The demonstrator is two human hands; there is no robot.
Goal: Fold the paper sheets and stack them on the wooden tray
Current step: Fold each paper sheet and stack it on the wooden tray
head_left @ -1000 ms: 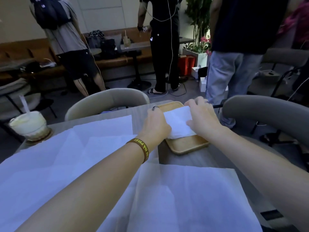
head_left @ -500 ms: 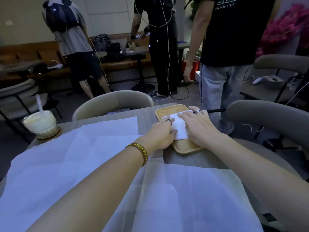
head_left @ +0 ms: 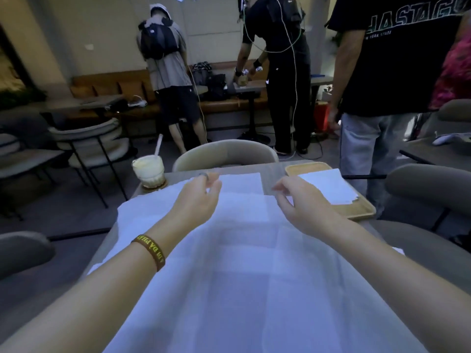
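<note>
left hand (head_left: 196,200) above the far edge of the unfolded paper sheets (head_left: 249,263) spread over the table (head_left: 274,174), fingers loosely curled, nothing gripped. right hand (head_left: 298,202) just beside, relaxed and half open, likewise holding nothing. folded paper (head_left: 328,186) flat on the wooden tray (head_left: 362,212) at far right. creamy drink (head_left: 148,170) with a straw at far left.

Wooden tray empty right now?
No, a folded paper sheet lies on the wooden tray at the table's far right.
</note>
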